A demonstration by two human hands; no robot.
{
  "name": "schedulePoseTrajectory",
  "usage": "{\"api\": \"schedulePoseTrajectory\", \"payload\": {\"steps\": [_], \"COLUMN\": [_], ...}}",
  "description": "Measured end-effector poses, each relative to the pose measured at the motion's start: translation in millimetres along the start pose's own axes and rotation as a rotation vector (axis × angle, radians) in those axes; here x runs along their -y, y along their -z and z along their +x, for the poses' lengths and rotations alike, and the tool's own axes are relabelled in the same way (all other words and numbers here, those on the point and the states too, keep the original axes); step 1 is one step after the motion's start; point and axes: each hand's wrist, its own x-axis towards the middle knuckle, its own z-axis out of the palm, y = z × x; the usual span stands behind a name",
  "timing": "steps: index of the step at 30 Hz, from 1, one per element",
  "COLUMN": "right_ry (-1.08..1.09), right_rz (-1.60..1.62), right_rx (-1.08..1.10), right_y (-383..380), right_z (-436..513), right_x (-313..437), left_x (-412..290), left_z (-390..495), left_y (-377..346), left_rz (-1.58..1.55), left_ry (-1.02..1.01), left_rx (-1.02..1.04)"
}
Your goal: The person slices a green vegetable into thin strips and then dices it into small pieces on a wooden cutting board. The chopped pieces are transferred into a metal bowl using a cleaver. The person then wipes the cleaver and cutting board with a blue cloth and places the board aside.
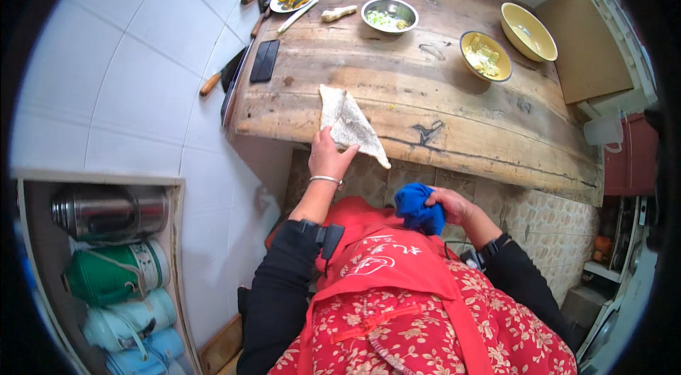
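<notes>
My left hand (331,156) is on a folded greyish-white cloth (348,118) at the front edge of the wooden table. Its fingers lie on the near part of the cloth, with the thumb spread to the right, and one pointed corner reaches past the table edge. My right hand (452,206) grips a bunched blue cloth (420,208) in front of the red apron (393,258), off the table. The undersides of both cloths are hidden.
On the wooden table (330,69) are a phone (264,61), a plate of orange-and-dark pieces (276,7), a pale root (339,13), a metal bowl of chopped greens (390,27), a yellow bowl with leaves (500,77) and another yellow bowl (545,50). Cleavers (229,74) hang at left.
</notes>
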Motion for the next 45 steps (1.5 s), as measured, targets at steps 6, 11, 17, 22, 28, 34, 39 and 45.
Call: {"api": "schedulePoseTrajectory", "payload": {"steps": [6, 11, 17, 22, 28, 34, 39, 45], "right_ry": [0.159, 0.33, 0.418, 0.449, 0.565, 0.597, 0.725, 0.806], "right_rz": [0.121, 0.177, 0.35, 0.429, 0.575, 0.807, 0.878, 0.768], "right_rx": [-0.155, -0.352, -0.462, -0.553, -0.654, -0.786, -0.826, -0.865], "right_y": [0, -5, -12, -12, -18, -24, -22, -6], "right_z": [-22, -31, -4, 1, -11, -23, -30, -45], "right_x": [16, 38, 56, 46, 3, -36, -35, -4], "left_x": [-23, 17, 37, -9, -20, -7, -58, -156], "left_z": [62, 86, 138, 198, 304, 387, 355, 273], "left_y": [-57, -57, 37, 71, 38, 25, 4, -86], "left_rz": [0.202, -0.001, -1.318, -1.558, -1.16, 0.008, 0.15, -0.864], "left_ry": [0.03, -0.171, 0.41, 0.366, 0.213, -0.386, -0.817, 0.121], "left_rx": [-0.104, 0.002, 0.53, 0.708, 0.435, -0.04, -0.196, 1.146]}}
